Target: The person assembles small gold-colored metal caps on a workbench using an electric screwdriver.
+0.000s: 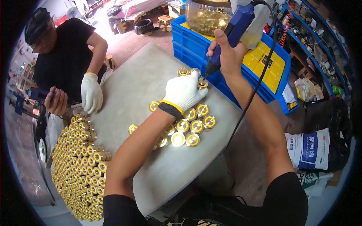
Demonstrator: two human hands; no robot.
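My left hand (183, 91), in a white knit glove with a yellow cuff edge, grips a round gold-and-silver metal part (203, 85) between thumb and fingers near the table's far right edge. My bare right hand (230, 52) is wrapped round a blue electric screwdriver (236, 28), held tilted with its thumb up along the body. The driver's tip points down at the top of that part and looks to touch it. Two similar parts stand just beyond my glove, one being this gold-ringed part (183, 71). Below my left wrist, several more parts (196, 126) stand in a loose group.
Rows of the same parts (81, 162) pack the table's (124, 79) left side. Across it, a co-worker (68, 52) wears one white glove and holds another driver. Blue crates (188, 41) with yellow pieces adjoin the far right edge. The driver's black cord (252, 101) hangs beside my right forearm.
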